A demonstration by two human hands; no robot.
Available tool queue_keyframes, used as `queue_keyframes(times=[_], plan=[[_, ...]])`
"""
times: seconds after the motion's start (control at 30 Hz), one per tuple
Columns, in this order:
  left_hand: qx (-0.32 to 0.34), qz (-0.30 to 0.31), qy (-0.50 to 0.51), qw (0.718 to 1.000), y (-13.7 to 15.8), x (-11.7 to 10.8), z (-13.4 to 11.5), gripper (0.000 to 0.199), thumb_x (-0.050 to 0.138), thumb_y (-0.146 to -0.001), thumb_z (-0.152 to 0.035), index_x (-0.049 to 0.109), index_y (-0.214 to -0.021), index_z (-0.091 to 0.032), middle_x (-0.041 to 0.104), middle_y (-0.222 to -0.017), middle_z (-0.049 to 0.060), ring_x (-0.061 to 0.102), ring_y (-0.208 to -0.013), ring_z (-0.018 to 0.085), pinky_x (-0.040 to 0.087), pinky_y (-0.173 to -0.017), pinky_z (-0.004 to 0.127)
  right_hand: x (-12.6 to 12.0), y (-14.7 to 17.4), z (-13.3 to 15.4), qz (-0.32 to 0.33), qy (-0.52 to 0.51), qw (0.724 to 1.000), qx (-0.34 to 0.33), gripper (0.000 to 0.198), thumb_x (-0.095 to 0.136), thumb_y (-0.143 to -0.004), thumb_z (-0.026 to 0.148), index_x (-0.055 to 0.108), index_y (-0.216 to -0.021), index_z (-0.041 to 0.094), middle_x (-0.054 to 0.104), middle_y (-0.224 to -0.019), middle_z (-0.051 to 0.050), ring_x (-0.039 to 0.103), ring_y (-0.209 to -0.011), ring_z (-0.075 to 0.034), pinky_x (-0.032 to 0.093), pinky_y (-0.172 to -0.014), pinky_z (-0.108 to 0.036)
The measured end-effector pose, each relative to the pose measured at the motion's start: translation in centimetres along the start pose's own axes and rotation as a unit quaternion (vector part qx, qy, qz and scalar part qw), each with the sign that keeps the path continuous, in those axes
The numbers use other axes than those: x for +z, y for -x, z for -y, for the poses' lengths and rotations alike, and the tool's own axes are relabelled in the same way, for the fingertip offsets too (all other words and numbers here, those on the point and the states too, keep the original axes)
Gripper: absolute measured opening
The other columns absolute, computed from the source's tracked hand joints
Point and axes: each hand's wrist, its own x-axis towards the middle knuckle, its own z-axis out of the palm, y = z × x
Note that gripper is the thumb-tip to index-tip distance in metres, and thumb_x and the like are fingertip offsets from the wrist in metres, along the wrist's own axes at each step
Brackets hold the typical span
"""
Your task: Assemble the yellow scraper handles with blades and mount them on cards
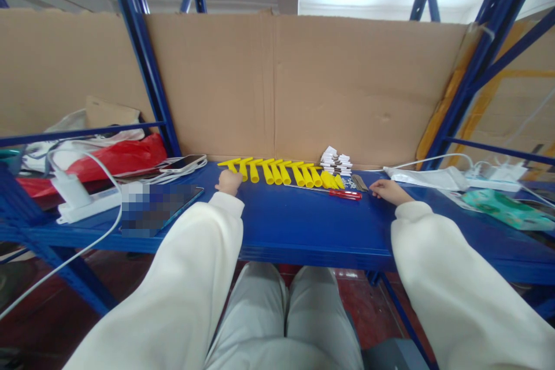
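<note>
Several yellow T-shaped plastic pieces [277,173] lie side by side in a row along the back of the blue shelf top [303,225]. My left hand [229,182] is closed round the lower part of the leftmost yellow piece [231,164], hiding its end. At the right, my right hand [387,191] rests beside thin metal strips [359,182], fingers curled together; whatever is between them cannot be made out. A screwdriver with a red handle [344,193] lies before the row. Yellow flat pieces [332,180], small metal bits [348,182] and stacked white pieces [336,161] sit nearby.
Behind the shelf stands a cardboard sheet [347,87] between blue metal posts [150,58]. On the left are a power strip [91,203], a white cable, phones [184,163] and a red bag [125,159]. A white packet [427,177] and a green packet [505,208] lie right.
</note>
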Motion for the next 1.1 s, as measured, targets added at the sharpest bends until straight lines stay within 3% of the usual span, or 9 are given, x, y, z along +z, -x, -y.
queue_keyframes(times=[0.1,0.3,0.47,0.77,0.9,1.1], plan=[[-0.042,-0.024,-0.038,0.998,0.1,0.1,-0.1,0.012,0.071,-0.069,-0.012,0.067,-0.079,-0.015,0.07,-0.12,0.026,0.057,-0.128,0.044,0.034,-0.107,0.057,0.0,-0.1,-0.2,-0.003,0.015,1.0,-0.003,0.023,0.058,-0.078,0.005,0.06,-0.061,0.02,0.059,-0.049,0.004,0.058,-0.05,-0.011,0.05,-0.061,-0.022],[-0.031,-0.038,-0.007,0.999,0.4,0.4,0.3,0.018,0.072,-0.073,-0.022,0.071,-0.091,-0.023,0.072,-0.117,0.018,0.048,-0.137,0.042,0.03,-0.109,0.062,-0.1,-0.1,-0.2,0.005,0.034,0.999,-0.017,0.018,0.061,-0.078,0.01,0.062,-0.063,0.02,0.062,-0.052,0.002,0.061,-0.054,-0.012,0.052,-0.063,-0.023],[-0.026,-0.026,0.004,0.999,0.3,0.3,0.3,0.019,0.07,-0.07,-0.016,0.073,-0.088,-0.021,0.072,-0.113,0.02,0.049,-0.135,0.045,0.032,-0.106,0.064,0.0,0.0,0.1,0.005,0.034,0.999,-0.008,0.021,0.06,-0.08,0.009,0.061,-0.062,0.02,0.062,-0.052,0.002,0.06,-0.053,-0.012,0.052,-0.062,-0.023],[-0.006,0.011,-0.1,0.995,0.2,0.1,-0.1,0.024,0.068,-0.071,-0.01,0.076,-0.091,-0.021,0.072,-0.121,0.018,0.058,-0.127,0.042,0.03,-0.109,0.062,0.0,-0.3,-0.5,0.008,0.032,0.999,-0.019,0.02,0.06,-0.079,0.011,0.062,-0.062,0.021,0.065,-0.055,0.0,0.065,-0.059,-0.015,0.054,-0.065,-0.025],[-0.021,-0.019,-0.133,0.991,0.4,0.0,-0.2,0.029,0.067,-0.073,-0.009,0.074,-0.099,-0.019,0.07,-0.125,0.02,0.06,-0.125,0.039,0.036,-0.107,0.057,0.1,-0.6,-1.0,0.007,0.03,0.999,-0.026,0.017,0.059,-0.078,0.013,0.064,-0.063,0.02,0.066,-0.056,0.0,0.066,-0.061,-0.016,0.055,-0.067,-0.025],[-0.055,-0.067,-0.041,0.995,0.1,-0.5,-0.1,0.033,0.063,-0.072,-0.001,0.071,-0.1,-0.017,0.071,-0.121,0.018,0.062,-0.124,0.035,0.043,-0.106,0.048,0.0,-0.7,-1.0,0.006,0.024,1.0,-0.016,0.018,0.059,-0.078,0.012,0.063,-0.063,0.021,0.063,-0.053,0.001,0.064,-0.057,-0.015,0.055,-0.069,-0.026]])
